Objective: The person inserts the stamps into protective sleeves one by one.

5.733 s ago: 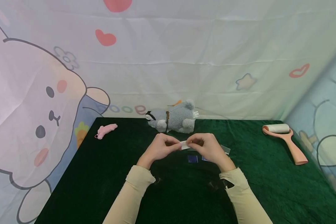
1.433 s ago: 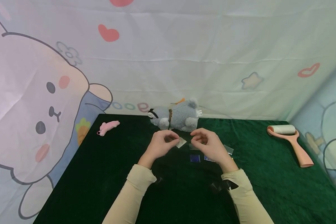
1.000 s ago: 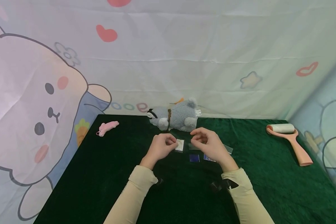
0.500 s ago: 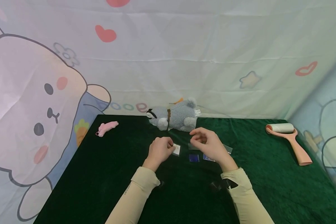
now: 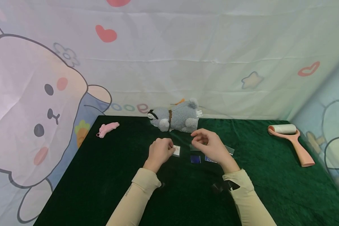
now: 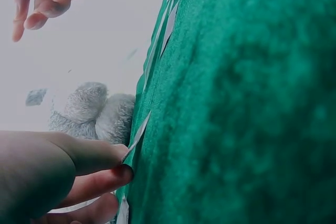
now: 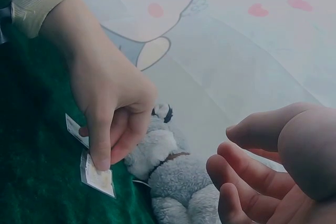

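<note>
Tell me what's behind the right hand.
In the head view, clear plastic shows either side of the right hand and part of a blue card pokes out. The hand covers the rest; whether the plastic is one piece is hidden.

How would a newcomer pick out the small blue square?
On the green cloth, look this side of the grey toy, between the left hand and the right hand. The blue square lies there; unlike the patterned card beside it, partly hidden by the right hand, it shows whole.
</note>
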The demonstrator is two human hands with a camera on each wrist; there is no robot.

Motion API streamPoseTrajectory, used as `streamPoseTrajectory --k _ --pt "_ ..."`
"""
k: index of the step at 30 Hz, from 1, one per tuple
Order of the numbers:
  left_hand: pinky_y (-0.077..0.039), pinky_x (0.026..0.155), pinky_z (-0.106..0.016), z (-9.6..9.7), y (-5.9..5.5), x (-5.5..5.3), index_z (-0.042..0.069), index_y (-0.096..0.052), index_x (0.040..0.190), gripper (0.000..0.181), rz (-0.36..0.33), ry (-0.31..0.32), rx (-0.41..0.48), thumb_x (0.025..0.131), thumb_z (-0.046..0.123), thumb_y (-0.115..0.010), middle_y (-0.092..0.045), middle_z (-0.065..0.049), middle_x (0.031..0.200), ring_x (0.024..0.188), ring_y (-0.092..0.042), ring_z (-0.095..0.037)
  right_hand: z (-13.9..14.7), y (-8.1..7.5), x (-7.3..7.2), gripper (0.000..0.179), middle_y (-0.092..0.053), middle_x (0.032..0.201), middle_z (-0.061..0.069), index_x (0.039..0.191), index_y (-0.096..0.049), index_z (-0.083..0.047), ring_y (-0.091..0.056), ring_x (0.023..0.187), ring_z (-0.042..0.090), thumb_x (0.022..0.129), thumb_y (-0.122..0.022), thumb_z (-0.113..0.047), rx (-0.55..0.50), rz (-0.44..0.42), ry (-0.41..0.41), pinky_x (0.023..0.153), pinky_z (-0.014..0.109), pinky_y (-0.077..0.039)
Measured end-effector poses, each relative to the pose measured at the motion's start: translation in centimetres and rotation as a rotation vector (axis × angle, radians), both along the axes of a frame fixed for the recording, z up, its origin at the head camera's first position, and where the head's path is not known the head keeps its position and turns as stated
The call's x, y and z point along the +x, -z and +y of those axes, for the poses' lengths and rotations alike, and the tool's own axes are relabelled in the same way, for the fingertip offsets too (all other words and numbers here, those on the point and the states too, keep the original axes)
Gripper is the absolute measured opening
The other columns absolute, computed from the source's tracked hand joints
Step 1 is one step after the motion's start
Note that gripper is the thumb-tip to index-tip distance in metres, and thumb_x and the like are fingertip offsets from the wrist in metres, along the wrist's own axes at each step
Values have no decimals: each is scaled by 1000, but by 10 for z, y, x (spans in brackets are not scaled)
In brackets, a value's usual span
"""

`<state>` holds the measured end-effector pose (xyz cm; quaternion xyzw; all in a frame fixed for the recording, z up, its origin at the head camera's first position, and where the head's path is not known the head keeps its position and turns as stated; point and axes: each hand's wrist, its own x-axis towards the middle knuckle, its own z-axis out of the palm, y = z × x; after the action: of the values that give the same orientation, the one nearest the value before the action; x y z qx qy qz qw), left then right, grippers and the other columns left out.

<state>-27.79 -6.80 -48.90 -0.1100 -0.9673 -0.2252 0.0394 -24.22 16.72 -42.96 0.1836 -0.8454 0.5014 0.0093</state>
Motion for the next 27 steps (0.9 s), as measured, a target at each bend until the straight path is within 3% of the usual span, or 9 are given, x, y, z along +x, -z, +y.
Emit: streamPoseTrajectory --k 11,19,27 --pt "-55 65 -31 -4 -7 -1 14 -78 99 12 32 -15 6 96 25 -80 -75 -2 88 69 -61 -12 3 -2 1 21 -73 101 3 124 -69 -13 -70 87 19 102 -69 -16 1 6 -5 79 40 -55" --pt "-56 64 -33 -15 -20 0 14 -78 98 14 81 -32 124 100 28 -75 -76 -2 88 70 -65 -14 7 -2 0 21 -73 101 3 124 -69 -13 -71 88 19 103 -69 -17 8 10 -9 81 41 -55" --pt "-58 70 -36 -10 -23 2 16 -79 99 13 86 21 226 100 28 -74 -79 -2 93 79 -68 -15 9 10 -5 24 -74 103 6 121 -70 -6 -70 90 19 98 -74 -6 98 -74 -53 84 43 -57"
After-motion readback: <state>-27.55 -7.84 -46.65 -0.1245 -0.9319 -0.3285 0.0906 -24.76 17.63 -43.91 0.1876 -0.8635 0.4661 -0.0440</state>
